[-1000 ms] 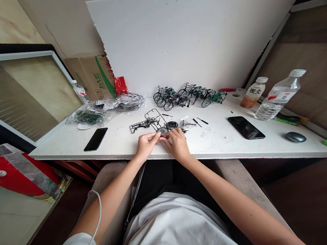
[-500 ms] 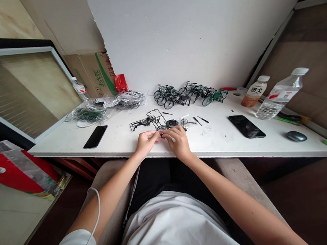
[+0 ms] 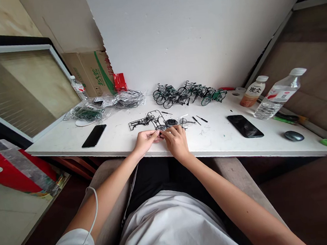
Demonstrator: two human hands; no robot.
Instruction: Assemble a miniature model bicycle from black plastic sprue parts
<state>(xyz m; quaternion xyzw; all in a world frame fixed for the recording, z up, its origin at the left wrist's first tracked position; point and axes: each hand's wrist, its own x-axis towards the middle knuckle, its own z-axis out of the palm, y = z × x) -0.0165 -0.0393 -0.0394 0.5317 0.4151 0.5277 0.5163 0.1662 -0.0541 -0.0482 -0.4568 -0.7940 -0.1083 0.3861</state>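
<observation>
Close to the table's front edge, my left hand (image 3: 145, 142) and my right hand (image 3: 177, 140) meet fingertip to fingertip. Both are closed in a pinch on a small black part (image 3: 161, 135), mostly covered by the fingers, so its exact kind is unclear. Just beyond them lies a black plastic parts frame (image 3: 140, 122) with thin pieces on it. Behind my right hand are a round black piece (image 3: 171, 122) and a small clear bag (image 3: 183, 121). Two thin dark tools (image 3: 201, 119) rest to the right of these.
Several assembled model bicycles (image 3: 189, 92) stand at the back of the white table (image 3: 119, 142). Plastic bags of parts (image 3: 89, 112) lie back left. A phone (image 3: 94, 136) is at left, another phone (image 3: 245, 126) at right, near bottles (image 3: 280, 94) and a mouse (image 3: 294, 135).
The view has shifted slightly. My hands stay together over the small black part, and my right fingers have changed their grip a little.
</observation>
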